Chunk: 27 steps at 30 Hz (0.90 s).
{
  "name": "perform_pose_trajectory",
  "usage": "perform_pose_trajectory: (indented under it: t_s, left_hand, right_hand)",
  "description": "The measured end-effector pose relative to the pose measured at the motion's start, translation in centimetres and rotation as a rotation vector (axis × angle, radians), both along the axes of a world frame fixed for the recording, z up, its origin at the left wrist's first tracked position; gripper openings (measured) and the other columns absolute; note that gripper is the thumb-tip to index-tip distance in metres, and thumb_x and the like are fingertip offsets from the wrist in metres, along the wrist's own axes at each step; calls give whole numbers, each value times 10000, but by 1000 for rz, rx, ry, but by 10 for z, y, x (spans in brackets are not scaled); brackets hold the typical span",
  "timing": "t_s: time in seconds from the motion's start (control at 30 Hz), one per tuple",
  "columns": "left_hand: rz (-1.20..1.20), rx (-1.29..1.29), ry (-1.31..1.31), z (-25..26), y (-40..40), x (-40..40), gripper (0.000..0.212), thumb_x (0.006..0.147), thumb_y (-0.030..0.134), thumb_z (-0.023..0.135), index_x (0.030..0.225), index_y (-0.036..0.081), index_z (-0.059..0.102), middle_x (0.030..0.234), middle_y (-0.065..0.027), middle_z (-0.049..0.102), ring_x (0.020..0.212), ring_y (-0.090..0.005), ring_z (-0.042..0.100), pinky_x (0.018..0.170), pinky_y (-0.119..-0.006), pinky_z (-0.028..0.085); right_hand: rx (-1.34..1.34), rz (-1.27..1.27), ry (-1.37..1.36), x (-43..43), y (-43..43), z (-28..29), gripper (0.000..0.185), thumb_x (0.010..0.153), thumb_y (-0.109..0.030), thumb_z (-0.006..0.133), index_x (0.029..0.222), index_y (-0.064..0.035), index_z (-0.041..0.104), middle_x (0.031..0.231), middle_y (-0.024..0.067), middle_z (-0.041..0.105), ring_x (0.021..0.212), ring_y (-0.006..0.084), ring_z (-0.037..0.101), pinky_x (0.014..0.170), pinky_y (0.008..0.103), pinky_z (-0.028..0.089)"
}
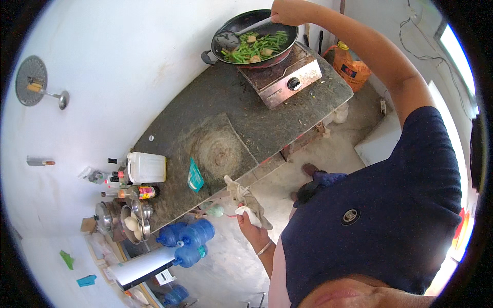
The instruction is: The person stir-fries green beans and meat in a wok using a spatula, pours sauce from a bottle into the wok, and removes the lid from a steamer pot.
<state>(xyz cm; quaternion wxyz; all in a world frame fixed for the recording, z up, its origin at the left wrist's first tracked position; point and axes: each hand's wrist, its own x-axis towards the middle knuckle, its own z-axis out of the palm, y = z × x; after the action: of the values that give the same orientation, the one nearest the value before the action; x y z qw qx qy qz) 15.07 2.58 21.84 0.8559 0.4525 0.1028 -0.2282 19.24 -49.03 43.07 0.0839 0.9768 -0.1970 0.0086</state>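
Observation:
My right hand (289, 12) is at the far end of the counter, closed around the handle of a spatula (227, 40). The spatula's dark, wide head rests inside a black wok (217, 27), near its left wall. Cut green vegetable stalks (265, 42) with a few pale pieces lie in the wok. Under the wok stands a stained portable gas stove (283, 84) with a black knob. My left hand (248, 227), a bracelet at its wrist, grips a bunched greyish cloth (246, 194) with a white part, off the counter's front edge.
On the dark counter (200, 96) are a teal packet (195, 175), a white plastic jug (148, 167), sauce bottles (142, 191) and metal pots (134, 227). Blue water bottles (196, 233) stand below. An orange-wrapped oil jug (348, 69) sits beyond the stove. A cleaver (40, 161) hangs on the wall.

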Motion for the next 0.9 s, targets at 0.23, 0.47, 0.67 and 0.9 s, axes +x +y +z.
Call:
perform_pose_trajectory:
  t_s: [0.23, 0.47, 0.67, 0.9]
  left_hand:
    - [-64, 30, 9, 12, -9, 0, 271, 859, 57, 428, 1126, 24, 454, 1055, -128, 537, 932, -226, 546, 791, -331, 469]
    - [9, 81, 13, 12, -1, -9, 286, 864, 47, 393, 1145, 22, 438, 1069, -138, 525, 948, -227, 536, 797, -341, 466]
    - [-32, 73, 54, 10, 1, -8, 295, 858, 40, 396, 1150, 24, 427, 1068, -135, 519, 918, -228, 544, 778, -337, 472]
    - [-20, 111, 47, 12, -3, -9, 255, 862, 58, 431, 1110, 9, 461, 1026, -130, 543, 890, -214, 556, 758, -323, 480]
  right_hand:
    - [-41, -61, -195, 1, -14, -54, 220, 766, -219, 532, 765, -21, 628, 736, 164, 606, 717, 305, 596, 619, 403, 476]
    - [-140, -331, -174, -4, -52, -33, 233, 762, -229, 528, 765, -21, 633, 827, 172, 611, 766, 296, 587, 628, 393, 477]
    - [-90, -301, -340, 33, -35, -105, 183, 776, -204, 554, 906, -82, 593, 806, 141, 599, 759, 306, 593, 644, 400, 491]
    - [-307, 75, -287, -52, -1, -75, 412, 723, -8, 532, 1105, -162, 523, 805, 69, 532, 750, 260, 580, 610, 374, 482]
